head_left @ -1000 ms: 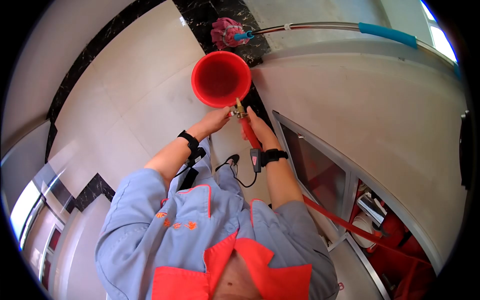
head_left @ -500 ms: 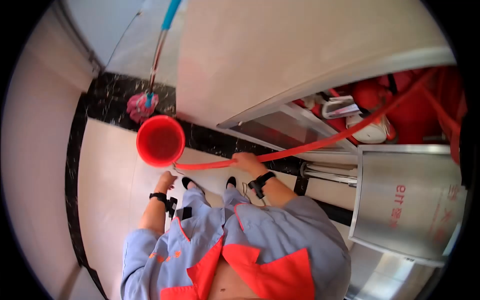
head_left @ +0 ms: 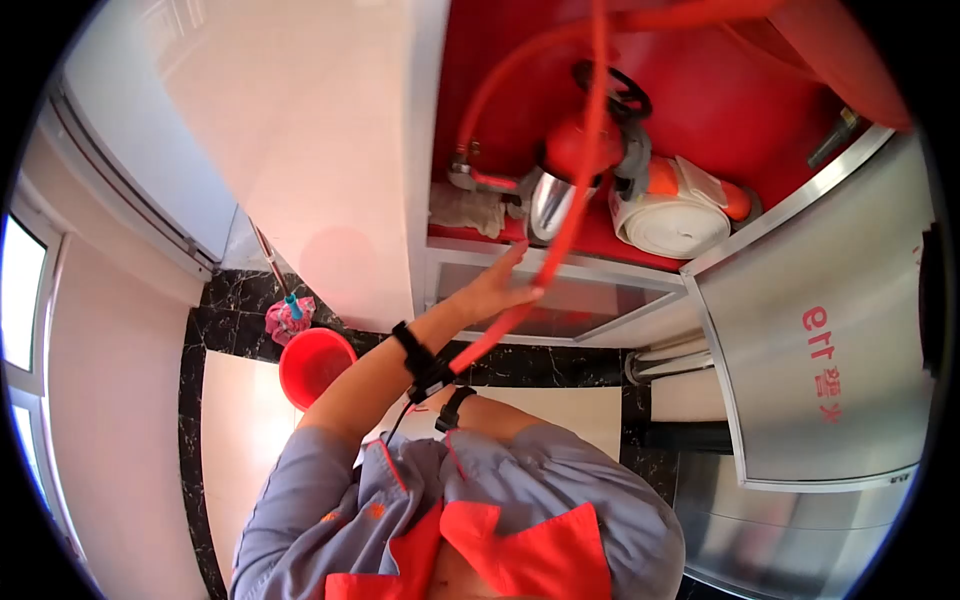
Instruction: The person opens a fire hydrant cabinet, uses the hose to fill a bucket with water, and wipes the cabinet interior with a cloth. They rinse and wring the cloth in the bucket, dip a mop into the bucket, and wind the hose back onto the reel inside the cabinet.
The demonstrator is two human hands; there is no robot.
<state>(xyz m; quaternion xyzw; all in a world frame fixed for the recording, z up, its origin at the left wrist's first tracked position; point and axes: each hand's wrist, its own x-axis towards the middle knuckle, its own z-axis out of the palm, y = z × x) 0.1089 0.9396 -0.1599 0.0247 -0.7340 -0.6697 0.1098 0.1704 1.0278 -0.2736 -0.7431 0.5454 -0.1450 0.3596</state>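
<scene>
A red hose (head_left: 570, 225) hangs in front of an open wall cabinet and slants down toward my body. My left hand (head_left: 488, 290) reaches up to it with fingers apart, the fingertips at the hose's edge and no grip around it. My right hand (head_left: 436, 399) is low, crossed behind my left forearm, close to where the hose's lower end passes out of sight. Its fingers are mostly hidden. In the cabinet are a red valve with a black handwheel (head_left: 628, 92), a rolled white fire hose (head_left: 675, 222) and a shiny metal cylinder (head_left: 550, 205).
The cabinet's metal door (head_left: 800, 330) stands open at the right. A red bucket (head_left: 318, 362) is on the floor at left, beside a pink mop head (head_left: 290, 318) leaning by the wall. A clear crumpled bag (head_left: 465, 208) lies on the cabinet's lower left ledge.
My view has turned toward the cabinet. My left hand has risen from near the bucket to the hose. My right hand, earlier around the hose, is now low behind my left forearm.
</scene>
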